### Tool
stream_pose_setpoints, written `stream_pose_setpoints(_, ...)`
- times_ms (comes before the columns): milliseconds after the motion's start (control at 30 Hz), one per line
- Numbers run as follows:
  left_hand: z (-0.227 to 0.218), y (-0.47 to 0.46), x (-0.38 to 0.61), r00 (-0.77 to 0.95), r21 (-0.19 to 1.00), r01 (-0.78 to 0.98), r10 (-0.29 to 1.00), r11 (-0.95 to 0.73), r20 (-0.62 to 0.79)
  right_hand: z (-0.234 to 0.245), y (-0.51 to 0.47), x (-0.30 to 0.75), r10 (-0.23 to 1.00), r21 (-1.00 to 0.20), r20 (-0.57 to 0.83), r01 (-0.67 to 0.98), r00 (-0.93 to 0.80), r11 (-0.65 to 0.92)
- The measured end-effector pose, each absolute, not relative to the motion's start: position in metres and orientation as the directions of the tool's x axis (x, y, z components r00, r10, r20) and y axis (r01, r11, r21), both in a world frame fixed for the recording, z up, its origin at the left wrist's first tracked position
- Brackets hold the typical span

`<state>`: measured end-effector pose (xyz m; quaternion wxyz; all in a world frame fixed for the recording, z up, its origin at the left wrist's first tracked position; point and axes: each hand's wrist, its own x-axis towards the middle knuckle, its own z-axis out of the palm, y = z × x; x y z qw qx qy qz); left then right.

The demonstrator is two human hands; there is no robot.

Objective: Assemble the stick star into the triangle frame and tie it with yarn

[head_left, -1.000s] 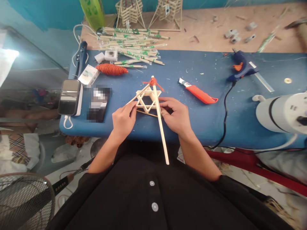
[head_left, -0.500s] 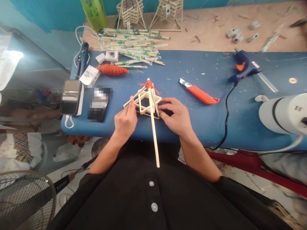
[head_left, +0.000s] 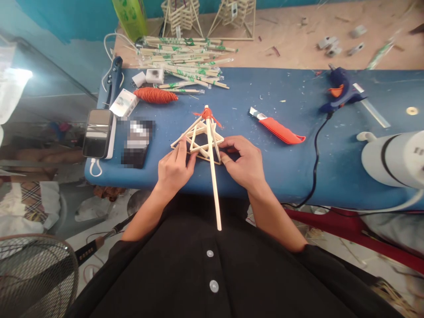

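Between my hands a frame of wooden chopsticks (head_left: 210, 140) stands on the blue table. Orange yarn (head_left: 207, 114) binds its top, and one long stick points back toward my body. Inside it, shorter sticks are stacked into a star-like ring. My left hand (head_left: 175, 168) grips the frame's left side, thumb and fingers on the sticks. On the right side, my right hand (head_left: 243, 161) pinches the frame's corner with bent fingers. Right of the frame lies an orange utility knife (head_left: 280, 128), its blade end toward the back. Neither hand touches it.
Behind lie wrapped chopsticks (head_left: 188, 62) and an orange yarn spindle (head_left: 155, 95). A phone (head_left: 98, 132) is at the left edge. To the right are a blue glue gun (head_left: 341, 90) with its cord and a white cylindrical appliance (head_left: 392, 159). Finished stick frames (head_left: 180, 20) stand at the back.
The inner ring of sticks has shifted slightly within the frame. My left thumb has moved right, against the frame's near side. My right hand stays at the right corner.
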<state>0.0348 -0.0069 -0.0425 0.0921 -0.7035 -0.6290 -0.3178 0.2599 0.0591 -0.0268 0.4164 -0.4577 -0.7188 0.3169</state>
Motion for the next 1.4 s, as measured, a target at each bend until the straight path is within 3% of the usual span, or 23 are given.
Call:
stream_pose_setpoints(300, -0.038, -0.007, 0.032, 0.039, 0.247, 0.944, 0.817, -0.219, 0.576, -0.027, 0.057, 0.259, 0.975, -0.892, 0.138, 0.406, -0.172, 0.198)
stream_pose_setpoints(533, -0.038, -0.008, 0.028, 0.027, 0.298, 0.93, 0.849, -0.215, 0.528, -0.027, 0.059, 0.257, 0.959, -0.865, 0.186, 0.428, -0.213, 0.263)
stream_pose_setpoints(733, -0.037, -0.007, 0.025, 0.035, 0.285, 0.927, 0.813, -0.244, 0.581, -0.026, 0.06, 0.256, 0.934, -0.826, 0.257, 0.445, -0.248, 0.345)
stream_pose_setpoints(900, -0.035, -0.005, 0.026, 0.056, 0.288, 0.921, 0.821, -0.262, 0.568, -0.023, 0.06, 0.255, 0.938, -0.803, 0.234, 0.493, -0.255, 0.334)
stream_pose_setpoints(1167, -0.031, -0.003, 0.025, 0.009, 0.493, 0.8, 0.829, -0.341, 0.559, -0.02, 0.061, 0.253, 0.952, -0.83, 0.21, 0.473, -0.223, 0.294)
stream_pose_setpoints(1400, -0.028, -0.004, 0.025, -0.021, 0.506, 0.812, 0.852, -0.291, 0.523, -0.018, 0.06, 0.255, 0.952, -0.848, 0.213, 0.441, -0.221, 0.293)
